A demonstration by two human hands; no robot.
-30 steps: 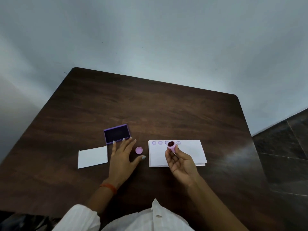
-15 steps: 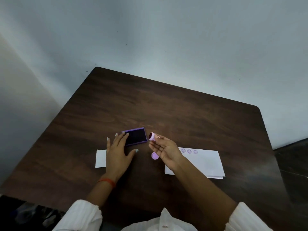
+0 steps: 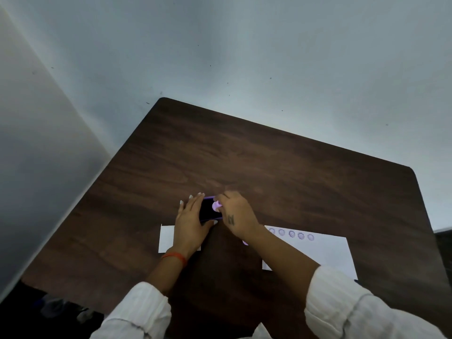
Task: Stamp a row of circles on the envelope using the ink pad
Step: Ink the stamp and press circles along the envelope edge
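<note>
Both hands work at the purple ink pad [image 3: 208, 208]: left hand [image 3: 192, 222] lies flat, fingers extended, steadying its left edge; right hand [image 3: 236, 215] pinches the pink stamp [image 3: 216, 205] onto it. Right, the envelope [image 3: 315, 250] bears five circles [image 3: 291, 234].

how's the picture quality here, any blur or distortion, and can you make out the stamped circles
Head view: dim, soft overall; wide-angle bends the table edges. The right hand holding the stamp over the ink pad looks slightly smeared. Five circles on the envelope show, details unreadable.
</note>
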